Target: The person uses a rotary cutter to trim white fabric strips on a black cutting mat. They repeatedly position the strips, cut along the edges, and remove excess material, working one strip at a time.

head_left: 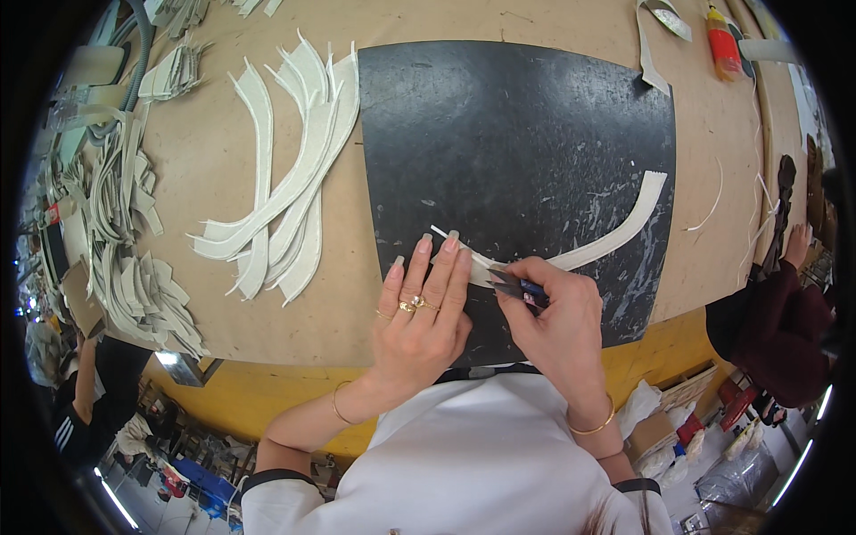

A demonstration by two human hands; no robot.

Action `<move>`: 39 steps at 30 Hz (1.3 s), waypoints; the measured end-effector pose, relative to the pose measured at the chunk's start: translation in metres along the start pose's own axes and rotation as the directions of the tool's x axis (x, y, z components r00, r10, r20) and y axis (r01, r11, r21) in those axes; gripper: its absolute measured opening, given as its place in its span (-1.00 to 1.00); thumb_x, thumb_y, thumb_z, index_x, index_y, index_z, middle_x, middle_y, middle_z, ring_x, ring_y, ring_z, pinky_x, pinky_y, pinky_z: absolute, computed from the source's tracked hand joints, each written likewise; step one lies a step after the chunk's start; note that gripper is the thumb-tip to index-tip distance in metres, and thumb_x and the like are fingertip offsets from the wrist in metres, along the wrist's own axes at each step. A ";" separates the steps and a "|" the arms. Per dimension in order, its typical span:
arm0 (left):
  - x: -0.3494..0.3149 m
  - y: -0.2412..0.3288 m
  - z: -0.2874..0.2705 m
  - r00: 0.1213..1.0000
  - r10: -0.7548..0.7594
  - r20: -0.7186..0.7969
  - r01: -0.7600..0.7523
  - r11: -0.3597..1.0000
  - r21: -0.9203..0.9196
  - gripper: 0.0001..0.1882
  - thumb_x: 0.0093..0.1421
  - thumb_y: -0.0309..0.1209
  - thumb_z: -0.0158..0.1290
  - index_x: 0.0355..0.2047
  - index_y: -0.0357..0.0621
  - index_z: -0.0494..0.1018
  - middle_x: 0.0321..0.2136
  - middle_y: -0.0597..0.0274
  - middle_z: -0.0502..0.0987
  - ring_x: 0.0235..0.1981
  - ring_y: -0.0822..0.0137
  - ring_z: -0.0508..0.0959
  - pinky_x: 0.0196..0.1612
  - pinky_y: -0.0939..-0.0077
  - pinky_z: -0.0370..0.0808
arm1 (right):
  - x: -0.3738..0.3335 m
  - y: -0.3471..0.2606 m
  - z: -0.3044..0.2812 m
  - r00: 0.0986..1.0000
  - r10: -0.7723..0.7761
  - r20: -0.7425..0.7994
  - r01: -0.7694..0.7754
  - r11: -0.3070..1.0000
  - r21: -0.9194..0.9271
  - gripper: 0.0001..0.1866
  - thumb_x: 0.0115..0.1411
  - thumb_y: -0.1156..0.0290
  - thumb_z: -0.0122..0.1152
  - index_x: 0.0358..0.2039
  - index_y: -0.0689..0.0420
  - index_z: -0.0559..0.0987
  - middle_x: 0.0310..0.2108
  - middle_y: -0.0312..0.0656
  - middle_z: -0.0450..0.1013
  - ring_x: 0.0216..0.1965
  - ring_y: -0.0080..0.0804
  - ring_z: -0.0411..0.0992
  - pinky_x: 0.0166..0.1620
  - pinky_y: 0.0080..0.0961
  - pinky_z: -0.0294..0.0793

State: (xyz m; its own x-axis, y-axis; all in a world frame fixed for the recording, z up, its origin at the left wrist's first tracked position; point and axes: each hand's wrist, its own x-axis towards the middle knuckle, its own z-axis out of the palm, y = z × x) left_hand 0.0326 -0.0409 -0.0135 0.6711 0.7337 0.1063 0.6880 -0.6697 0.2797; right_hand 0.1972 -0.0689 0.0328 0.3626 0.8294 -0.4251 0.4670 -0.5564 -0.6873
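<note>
A curved, off-white strip (615, 237) of fabric or leather lies across the lower part of a scuffed black mat (499, 134). My left hand (423, 303) rests flat on the strip's left part, its fingers stretched out and covering some of it. A thin white end pokes out past the fingertips. My right hand (562, 316) grips a pair of small dark thread snips (510, 285). Their pointed blades are apart and lie at the strip's edge, just right of my left fingers. Part of the snips is hidden inside my right hand.
Left of the mat lies a pile of similar curved strips (303, 178). Beyond it, heaps of grey-white pieces (125, 232) line the table's left side. A red bottle with a yellow top (723, 45) stands far right. Other people are at both sides of the table.
</note>
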 end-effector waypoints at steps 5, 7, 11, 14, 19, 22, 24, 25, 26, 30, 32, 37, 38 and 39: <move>-0.004 0.006 -0.001 0.998 0.009 0.059 -0.017 0.989 0.149 -0.49 0.12 -0.44 0.00 0.14 -0.10 0.47 0.25 0.18 0.38 0.27 0.17 0.37 0.37 0.21 0.05 | 0.000 0.001 -0.001 1.000 0.012 -0.005 -0.012 1.000 -0.027 -0.89 0.09 0.47 0.29 -0.39 0.25 0.63 -0.70 -0.20 0.42 -0.70 -0.53 0.35 -0.55 -0.56 0.28; -0.006 0.007 0.001 0.998 0.015 0.063 -0.026 0.984 0.177 -0.51 0.15 -0.40 0.02 0.14 -0.03 0.47 0.26 0.18 0.37 0.27 0.14 0.37 0.35 0.19 0.05 | 0.000 0.000 0.000 1.000 -0.001 -0.016 0.000 0.999 -0.051 -0.89 0.08 0.47 0.30 -0.39 0.23 0.63 -0.70 -0.20 0.42 -0.70 -0.51 0.37 -0.55 -0.56 0.30; -0.007 0.007 0.004 0.998 0.014 0.068 -0.025 0.985 0.169 -0.51 0.18 -0.33 0.07 0.16 0.15 0.47 0.30 0.18 0.32 0.28 -0.01 0.33 0.29 0.04 0.08 | -0.001 -0.005 0.000 1.000 0.023 -0.017 -0.024 0.994 -0.107 -0.89 0.06 0.45 0.31 -0.40 0.20 0.63 -0.70 -0.20 0.43 -0.69 -0.44 0.41 -0.54 -0.53 0.35; -0.006 -0.002 -0.001 0.993 -0.030 0.116 0.027 0.999 0.031 -0.47 0.17 -0.29 0.12 0.19 0.24 0.44 0.34 0.19 0.25 0.33 -0.13 0.23 0.23 -0.10 0.08 | 0.000 -0.009 0.001 1.000 -0.016 -0.018 0.013 0.988 -0.156 -0.89 0.05 0.43 0.30 -0.41 0.19 0.63 -0.67 -0.18 0.46 -0.65 -0.34 0.46 -0.50 -0.48 0.39; -0.002 -0.037 -0.022 0.968 0.001 0.250 0.006 1.000 -0.028 -0.40 0.20 -0.24 0.12 0.28 0.31 0.34 0.40 0.24 0.13 0.41 -0.14 0.04 0.26 -0.26 -0.04 | 0.009 -0.016 0.009 0.994 -0.097 0.055 0.104 0.985 -0.141 -0.87 0.03 0.41 0.28 -0.40 0.16 0.63 -0.59 -0.14 0.51 -0.56 -0.19 0.52 -0.43 -0.41 0.44; -0.002 -0.036 -0.022 0.958 0.085 0.272 -0.097 0.995 0.031 -0.37 0.23 -0.25 0.08 0.33 0.08 0.26 0.39 0.24 0.14 0.41 0.06 0.09 0.34 -0.03 -0.04 | 0.013 -0.016 0.009 0.994 -0.100 0.054 0.106 0.987 -0.125 -0.86 0.03 0.42 0.29 -0.38 0.17 0.63 -0.59 -0.16 0.50 -0.59 -0.29 0.50 -0.46 -0.46 0.42; -0.002 -0.031 -0.019 0.961 0.110 0.254 -0.132 0.989 0.071 -0.33 0.23 -0.28 0.08 0.34 -0.07 0.22 0.39 0.21 0.14 0.41 0.15 0.12 0.39 0.13 -0.04 | 0.014 -0.011 0.002 0.995 -0.091 0.044 0.094 0.992 -0.089 -0.85 0.03 0.45 0.30 -0.37 0.19 0.63 -0.58 -0.17 0.50 -0.61 -0.36 0.47 -0.48 -0.51 0.39; -0.003 -0.031 -0.018 0.957 0.102 0.270 -0.120 0.992 0.050 -0.33 0.22 -0.29 0.08 0.34 -0.07 0.22 0.39 0.19 0.14 0.41 0.15 0.11 0.40 0.13 -0.05 | 0.015 -0.009 0.000 0.991 -0.127 0.045 0.131 0.988 -0.078 -0.85 0.02 0.47 0.30 -0.36 0.21 0.63 -0.58 -0.18 0.50 -0.61 -0.39 0.46 -0.49 -0.53 0.38; -0.003 -0.030 -0.017 0.953 0.096 0.288 -0.108 0.994 0.026 -0.33 0.22 -0.29 0.08 0.34 -0.07 0.21 0.38 0.18 0.14 0.41 0.15 0.11 0.41 0.12 -0.07 | 0.015 -0.006 -0.001 0.986 -0.158 0.046 0.161 0.985 -0.069 -0.85 0.02 0.48 0.31 -0.36 0.22 0.63 -0.57 -0.18 0.49 -0.62 -0.42 0.44 -0.49 -0.55 0.37; -0.001 -0.032 -0.018 0.950 0.095 0.296 -0.093 0.995 -0.021 -0.33 0.21 -0.31 0.09 0.33 -0.08 0.22 0.38 0.13 0.15 0.40 0.17 0.12 0.42 0.12 -0.08 | 0.012 0.000 0.000 0.970 -0.240 0.044 0.242 0.969 -0.048 -0.86 0.00 0.54 0.32 -0.37 0.24 0.62 -0.56 -0.18 0.49 -0.63 -0.45 0.41 -0.51 -0.58 0.34; 0.000 -0.032 -0.020 0.948 0.099 0.303 -0.095 0.995 -0.027 -0.34 0.21 -0.31 0.09 0.32 -0.07 0.23 0.37 0.14 0.15 0.40 0.18 0.13 0.42 0.12 -0.08 | 0.011 0.001 0.002 0.973 -0.231 0.019 0.231 0.971 -0.062 -0.86 0.00 0.54 0.32 -0.38 0.24 0.62 -0.57 -0.18 0.48 -0.63 -0.45 0.41 -0.52 -0.57 0.34; 0.001 -0.030 -0.022 0.949 0.085 0.304 -0.079 0.996 -0.031 -0.36 0.20 -0.28 0.11 0.30 -0.04 0.26 0.37 0.12 0.16 0.40 0.18 0.13 0.39 0.13 -0.02 | 0.010 0.001 0.003 0.982 -0.185 -0.024 0.183 0.980 -0.084 -0.88 -0.01 0.53 0.32 -0.41 0.25 0.61 -0.59 -0.19 0.46 -0.64 -0.46 0.39 -0.52 -0.57 0.32; 0.001 -0.029 -0.022 0.947 0.079 0.311 -0.071 0.997 -0.036 -0.36 0.20 -0.28 0.12 0.30 -0.03 0.26 0.37 0.11 0.16 0.40 0.16 0.12 0.39 0.12 -0.01 | 0.010 0.001 0.003 0.984 -0.174 -0.027 0.171 0.981 -0.087 -0.88 -0.01 0.53 0.31 -0.41 0.25 0.61 -0.59 -0.20 0.46 -0.64 -0.46 0.39 -0.52 -0.57 0.32; 0.001 -0.029 -0.022 0.946 0.070 0.316 -0.063 0.997 -0.034 -0.35 0.20 -0.27 0.12 0.30 -0.01 0.27 0.37 0.09 0.16 0.41 0.15 0.12 0.38 0.12 0.01 | 0.010 0.001 0.003 0.986 -0.164 -0.029 0.160 0.983 -0.090 -0.88 -0.01 0.52 0.31 -0.42 0.25 0.61 -0.60 -0.20 0.46 -0.64 -0.46 0.39 -0.52 -0.57 0.32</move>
State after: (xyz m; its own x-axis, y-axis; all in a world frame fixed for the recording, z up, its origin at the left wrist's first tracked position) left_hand 0.0074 -0.0188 -0.0009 0.7705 0.6111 -0.1811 0.6348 -0.7099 0.3051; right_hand 0.1990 -0.0610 0.0260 0.3048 0.9074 -0.2894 0.5895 -0.4184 -0.6910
